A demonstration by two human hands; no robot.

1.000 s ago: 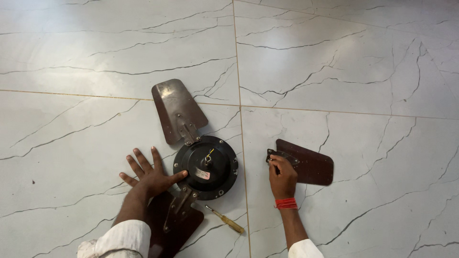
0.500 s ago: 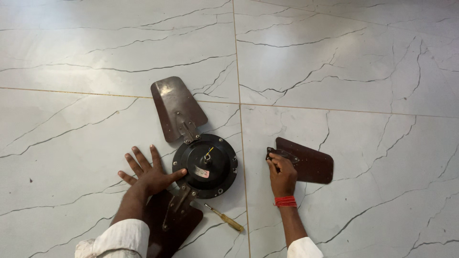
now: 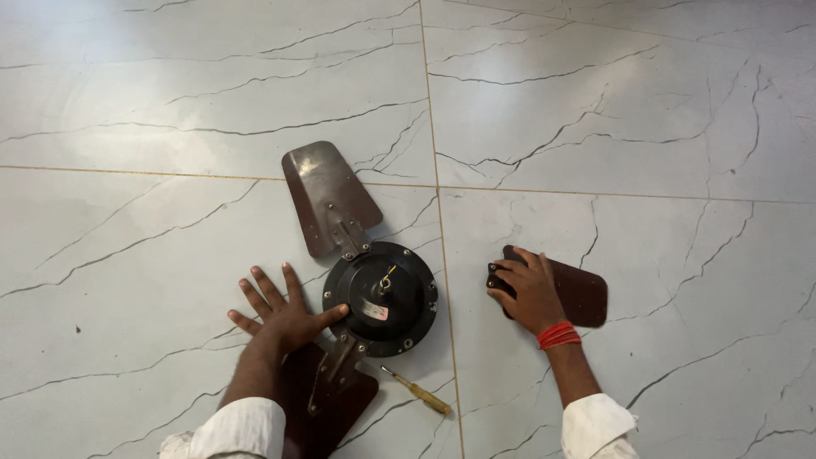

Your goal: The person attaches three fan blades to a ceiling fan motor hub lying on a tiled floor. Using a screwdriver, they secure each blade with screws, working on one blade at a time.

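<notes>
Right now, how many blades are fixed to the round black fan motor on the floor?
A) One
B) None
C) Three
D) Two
D: two brown blades join the fan motor, the upper blade and the lower blade, while the loose blade lies apart on the tiled floor under the right hand. The left hand lies flat beside the motor, its thumb against it.

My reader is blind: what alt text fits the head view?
Left hand rests flat beside a black fan motor on a marble floor; right hand grips a loose brown blade. Two blades remain attached; a screwdriver lies nearby.
</notes>
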